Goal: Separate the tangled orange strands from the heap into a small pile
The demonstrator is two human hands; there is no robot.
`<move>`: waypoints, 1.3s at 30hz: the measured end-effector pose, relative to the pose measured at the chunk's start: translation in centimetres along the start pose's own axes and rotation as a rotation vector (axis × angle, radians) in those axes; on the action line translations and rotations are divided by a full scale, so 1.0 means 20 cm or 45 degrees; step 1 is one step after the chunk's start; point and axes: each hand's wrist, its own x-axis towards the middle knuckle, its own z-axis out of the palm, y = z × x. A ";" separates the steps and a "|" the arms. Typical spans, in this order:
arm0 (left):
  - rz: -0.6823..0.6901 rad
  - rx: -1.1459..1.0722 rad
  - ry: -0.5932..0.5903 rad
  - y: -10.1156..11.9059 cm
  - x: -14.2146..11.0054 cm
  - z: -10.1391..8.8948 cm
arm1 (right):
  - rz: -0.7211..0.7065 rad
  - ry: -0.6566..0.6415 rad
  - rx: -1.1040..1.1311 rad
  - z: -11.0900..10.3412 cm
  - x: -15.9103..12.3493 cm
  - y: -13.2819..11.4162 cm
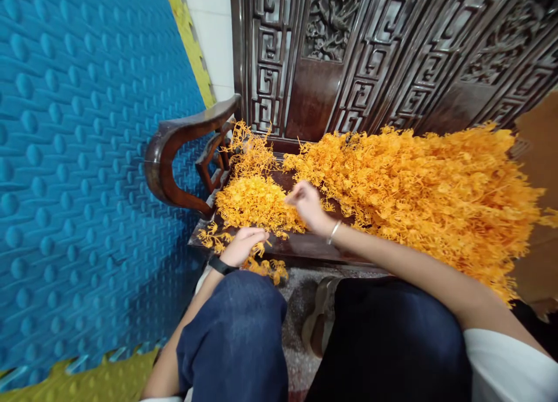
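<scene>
My left hand, with a dark band at its wrist, is closed near the bench's front edge. Orange plastic flower sprigs stick out around and below its fingers. To the right and a little farther away, my right hand, wearing a bracelet, has its fingers pinched together and slightly blurred; whatever may lie between them is too small to make out. Just left of it sits a small heap of loose orange plastic flower pieces. A much larger pile of orange plastic flowers spreads to the right.
The dark wooden bench has a curved armrest on the left and a carved backrest behind. Thinner orange stems lie in the back left corner. Brown cardboard stands at the right; blue foam matting is on the left.
</scene>
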 end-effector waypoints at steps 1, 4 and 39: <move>-0.014 -0.023 0.033 -0.01 0.00 -0.01 | 0.017 0.172 -0.011 -0.06 0.05 -0.01; -0.013 -0.041 0.071 -0.02 -0.01 -0.05 | -0.019 0.178 -0.135 -0.20 0.17 0.02; 0.119 -0.391 0.102 -0.03 0.07 0.06 | 0.200 -0.791 -0.331 -0.03 -0.05 0.03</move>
